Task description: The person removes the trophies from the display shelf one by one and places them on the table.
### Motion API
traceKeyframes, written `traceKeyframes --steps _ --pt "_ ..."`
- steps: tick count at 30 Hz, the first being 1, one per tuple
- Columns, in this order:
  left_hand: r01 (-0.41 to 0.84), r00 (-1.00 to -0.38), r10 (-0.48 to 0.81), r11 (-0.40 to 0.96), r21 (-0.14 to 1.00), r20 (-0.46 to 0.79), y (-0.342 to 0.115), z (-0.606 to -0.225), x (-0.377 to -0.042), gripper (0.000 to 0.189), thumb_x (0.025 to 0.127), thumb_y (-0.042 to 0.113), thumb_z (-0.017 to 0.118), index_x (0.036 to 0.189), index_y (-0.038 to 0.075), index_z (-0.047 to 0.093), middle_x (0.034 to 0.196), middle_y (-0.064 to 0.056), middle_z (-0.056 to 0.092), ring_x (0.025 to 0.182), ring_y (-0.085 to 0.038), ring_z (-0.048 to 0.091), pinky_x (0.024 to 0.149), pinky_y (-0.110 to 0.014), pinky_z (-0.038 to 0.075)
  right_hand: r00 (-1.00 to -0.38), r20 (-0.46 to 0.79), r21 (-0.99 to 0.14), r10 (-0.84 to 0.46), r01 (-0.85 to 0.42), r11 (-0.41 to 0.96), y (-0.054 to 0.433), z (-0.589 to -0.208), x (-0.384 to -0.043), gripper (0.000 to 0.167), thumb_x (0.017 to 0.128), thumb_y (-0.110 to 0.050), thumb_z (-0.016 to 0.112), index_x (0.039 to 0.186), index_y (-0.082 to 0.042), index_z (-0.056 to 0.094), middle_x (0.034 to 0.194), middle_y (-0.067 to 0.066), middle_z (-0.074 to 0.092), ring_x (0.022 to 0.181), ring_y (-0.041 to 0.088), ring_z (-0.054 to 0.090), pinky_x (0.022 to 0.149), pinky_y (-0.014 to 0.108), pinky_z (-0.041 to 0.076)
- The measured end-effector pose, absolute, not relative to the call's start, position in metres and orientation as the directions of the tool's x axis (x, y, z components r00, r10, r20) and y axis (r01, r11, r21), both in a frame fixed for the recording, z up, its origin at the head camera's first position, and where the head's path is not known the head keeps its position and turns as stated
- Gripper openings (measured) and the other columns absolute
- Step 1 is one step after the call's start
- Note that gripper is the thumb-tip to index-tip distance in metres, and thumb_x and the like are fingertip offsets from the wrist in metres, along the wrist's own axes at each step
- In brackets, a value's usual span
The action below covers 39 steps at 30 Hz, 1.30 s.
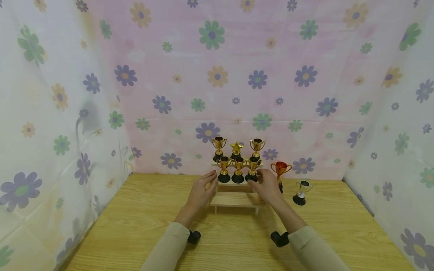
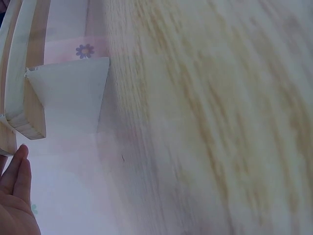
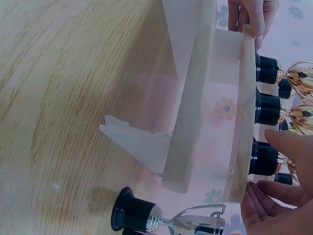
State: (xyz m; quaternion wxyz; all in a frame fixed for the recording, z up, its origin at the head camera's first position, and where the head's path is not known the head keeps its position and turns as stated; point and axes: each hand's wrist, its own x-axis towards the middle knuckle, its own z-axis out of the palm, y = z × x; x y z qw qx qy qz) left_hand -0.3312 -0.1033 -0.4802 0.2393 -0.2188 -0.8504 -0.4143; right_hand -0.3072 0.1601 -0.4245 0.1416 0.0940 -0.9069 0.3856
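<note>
A three-step wooden stand [image 1: 237, 199] holds small trophies on black bases. On its middle step are three gold trophy cups, the left one [image 1: 223, 165], the middle one [image 1: 239, 164] and the right one [image 1: 252, 164]. My right hand [image 1: 269, 186] pinches the right cup's black base [image 3: 264, 157], thumb in front and fingers behind, beside the step's end. At the opposite end, my left hand [image 1: 199, 192] has its fingertips against the step, fingers fairly straight. In the left wrist view, its fingers [image 2: 22, 181] reach up beside the stand's edge.
On the top step stand two gold cups [image 1: 257, 145] with a gold star trophy [image 1: 236, 147] between them. To the right on the table [image 1: 162, 210] are a red-cupped trophy [image 1: 281, 168] and a silver trophy [image 1: 300, 194]. A flowered cloth [image 1: 190, 56] rises behind.
</note>
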Motion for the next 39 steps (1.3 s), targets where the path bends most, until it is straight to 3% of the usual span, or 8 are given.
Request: traceKeyframes --steps 6,12,29,33,39 --pt "0.577 -0.782 0.172 0.562 0.593 0.599 -0.103 -0.480 -0.331 0.032 0.104 0.015 0.062 0.130 -0.002 0.068 0.141 -0.013 0.062 0.132 -0.032 0.058 0.106 -0.046 0.050 -0.931 0.365 -0.679 -0.029 -0.287 0.676 0.156 -0.426 -0.312 0.046 0.091 -0.020 0.079 0.125 0.007 0.065 0.113 0.022 0.066 0.100 0.038 0.064 0.084 0.050 0.055" --pt "0.578 -0.782 0.173 0.562 0.592 0.599 -0.103 -0.480 -0.331 0.032 0.104 0.017 0.062 0.130 -0.001 0.069 0.141 -0.012 0.062 0.132 -0.031 0.058 0.105 -0.046 0.050 -0.926 0.378 -0.684 0.001 -0.279 0.674 0.155 -0.427 -0.317 0.034 0.091 -0.019 0.079 0.115 0.003 0.071 0.102 0.016 0.069 0.089 0.029 0.066 0.075 0.045 0.056" --pt "0.585 -0.780 0.173 0.543 0.603 0.601 -0.103 -0.481 -0.330 0.032 0.103 0.013 0.064 0.130 -0.003 0.068 0.140 -0.017 0.062 0.132 -0.033 0.058 0.105 -0.048 0.050 -0.922 0.387 -0.676 0.032 -0.259 0.690 0.153 -0.429 -0.318 0.032 0.090 -0.018 0.081 0.114 0.002 0.073 0.097 0.014 0.071 0.083 0.026 0.066 0.068 0.042 0.055" --pt "0.581 -0.787 0.173 0.530 0.617 0.592 -0.102 -0.480 -0.330 0.031 0.102 0.011 0.064 0.129 -0.004 0.068 0.140 -0.020 0.061 0.132 -0.034 0.057 0.106 -0.049 0.049 -0.915 0.401 -0.671 0.044 -0.261 0.694 0.152 -0.431 -0.319 0.031 0.090 -0.019 0.081 0.111 0.002 0.074 0.095 0.014 0.071 0.084 0.027 0.066 0.070 0.043 0.055" --pt "0.568 -0.796 0.170 0.540 0.621 0.581 -0.103 -0.482 -0.332 0.032 0.104 0.015 0.062 0.130 -0.002 0.068 0.142 -0.014 0.061 0.134 -0.032 0.056 0.108 -0.048 0.047 -0.911 0.409 -0.673 0.058 -0.257 0.694 0.150 -0.433 -0.321 0.034 0.090 -0.020 0.081 0.113 0.003 0.073 0.099 0.016 0.072 0.090 0.032 0.067 0.075 0.047 0.057"
